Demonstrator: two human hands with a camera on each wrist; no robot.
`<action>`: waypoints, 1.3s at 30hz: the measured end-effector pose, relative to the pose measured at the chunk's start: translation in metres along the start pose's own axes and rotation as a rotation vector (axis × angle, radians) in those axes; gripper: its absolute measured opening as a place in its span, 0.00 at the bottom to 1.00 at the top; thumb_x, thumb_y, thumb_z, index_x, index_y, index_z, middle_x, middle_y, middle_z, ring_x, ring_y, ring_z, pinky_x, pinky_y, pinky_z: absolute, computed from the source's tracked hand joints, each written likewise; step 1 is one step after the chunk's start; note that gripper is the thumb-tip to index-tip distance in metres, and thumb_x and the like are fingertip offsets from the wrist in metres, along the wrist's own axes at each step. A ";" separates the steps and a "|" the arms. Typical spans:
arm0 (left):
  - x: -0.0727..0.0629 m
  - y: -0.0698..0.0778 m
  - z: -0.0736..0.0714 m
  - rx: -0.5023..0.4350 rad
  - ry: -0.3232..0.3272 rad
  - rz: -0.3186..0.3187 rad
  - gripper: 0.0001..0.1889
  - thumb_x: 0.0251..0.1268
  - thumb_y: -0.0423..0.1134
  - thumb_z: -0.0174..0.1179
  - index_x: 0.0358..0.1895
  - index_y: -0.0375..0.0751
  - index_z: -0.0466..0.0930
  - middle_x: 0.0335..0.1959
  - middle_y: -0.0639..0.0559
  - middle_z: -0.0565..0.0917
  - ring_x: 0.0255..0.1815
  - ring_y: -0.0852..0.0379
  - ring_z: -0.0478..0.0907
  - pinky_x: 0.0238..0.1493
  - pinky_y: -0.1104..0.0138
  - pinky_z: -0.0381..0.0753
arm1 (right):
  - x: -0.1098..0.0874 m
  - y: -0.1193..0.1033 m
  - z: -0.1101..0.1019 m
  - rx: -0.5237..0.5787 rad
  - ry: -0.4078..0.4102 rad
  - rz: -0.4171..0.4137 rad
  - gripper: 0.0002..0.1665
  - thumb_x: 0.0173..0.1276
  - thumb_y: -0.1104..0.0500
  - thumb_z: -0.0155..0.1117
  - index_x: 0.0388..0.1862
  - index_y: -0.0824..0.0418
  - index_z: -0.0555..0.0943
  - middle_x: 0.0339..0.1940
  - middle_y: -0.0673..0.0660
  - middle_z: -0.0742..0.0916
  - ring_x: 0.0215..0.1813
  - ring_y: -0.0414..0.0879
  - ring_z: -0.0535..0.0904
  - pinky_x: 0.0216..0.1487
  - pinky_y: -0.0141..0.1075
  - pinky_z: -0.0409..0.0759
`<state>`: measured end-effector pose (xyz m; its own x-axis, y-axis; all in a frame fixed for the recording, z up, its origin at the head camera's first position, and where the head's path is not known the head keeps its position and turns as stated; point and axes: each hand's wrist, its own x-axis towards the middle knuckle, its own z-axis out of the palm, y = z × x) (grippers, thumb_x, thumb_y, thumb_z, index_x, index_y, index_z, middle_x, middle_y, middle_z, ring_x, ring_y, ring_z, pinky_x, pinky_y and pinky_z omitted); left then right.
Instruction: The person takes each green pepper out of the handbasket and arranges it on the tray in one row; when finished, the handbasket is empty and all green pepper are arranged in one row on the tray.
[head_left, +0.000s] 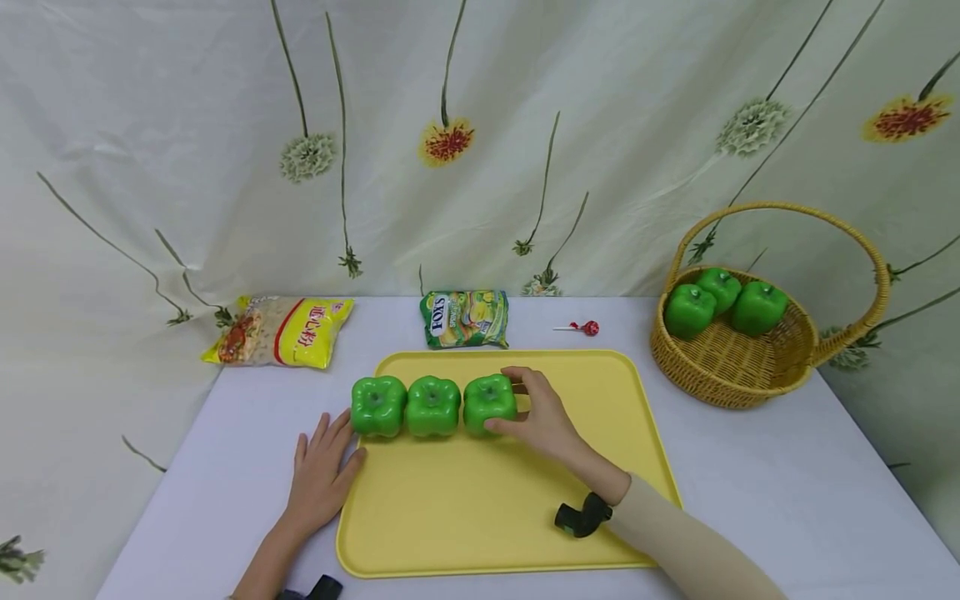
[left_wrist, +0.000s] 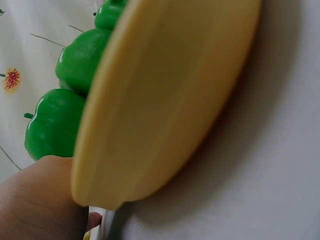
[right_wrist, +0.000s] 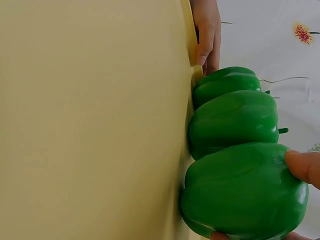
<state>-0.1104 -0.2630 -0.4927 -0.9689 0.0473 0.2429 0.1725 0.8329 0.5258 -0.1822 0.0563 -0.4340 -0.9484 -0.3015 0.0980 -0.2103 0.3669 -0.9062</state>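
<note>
Three green bell peppers stand in a row on the yellow tray, toward its back left. My right hand holds the rightmost bell pepper, thumb at the front and fingers round its back right side. In the right wrist view the thumb lies near the top of that pepper. The middle bell pepper sits between it and the left bell pepper. With its fingers extended, my left hand rests at the tray's left edge, fingertips near the left pepper. The left wrist view shows the tray's rim close up.
A wicker basket with a tall handle stands at the back right, holding three more bell peppers. Behind the tray lie a green candy bag and a red lollipop. A yellow food packet lies at the back left.
</note>
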 end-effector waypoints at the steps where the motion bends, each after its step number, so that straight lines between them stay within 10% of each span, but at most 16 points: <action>1: 0.000 0.000 0.000 0.000 -0.001 0.000 0.27 0.73 0.41 0.51 0.70 0.31 0.64 0.72 0.32 0.63 0.74 0.25 0.48 0.68 0.29 0.37 | 0.000 0.000 0.000 0.003 -0.001 0.003 0.44 0.52 0.62 0.79 0.67 0.63 0.69 0.59 0.62 0.76 0.61 0.57 0.76 0.45 0.34 0.85; 39: 0.001 -0.005 0.004 -0.008 -0.009 -0.013 0.26 0.73 0.41 0.50 0.70 0.32 0.64 0.73 0.32 0.62 0.75 0.24 0.47 0.69 0.30 0.35 | -0.003 -0.005 0.001 0.027 -0.052 -0.015 0.45 0.51 0.63 0.79 0.67 0.64 0.69 0.62 0.62 0.74 0.63 0.56 0.73 0.49 0.37 0.85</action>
<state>-0.1126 -0.2648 -0.4983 -0.9725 0.0416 0.2291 0.1615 0.8290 0.5355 -0.1780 0.0546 -0.4299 -0.9313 -0.3525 0.0911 -0.2178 0.3386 -0.9154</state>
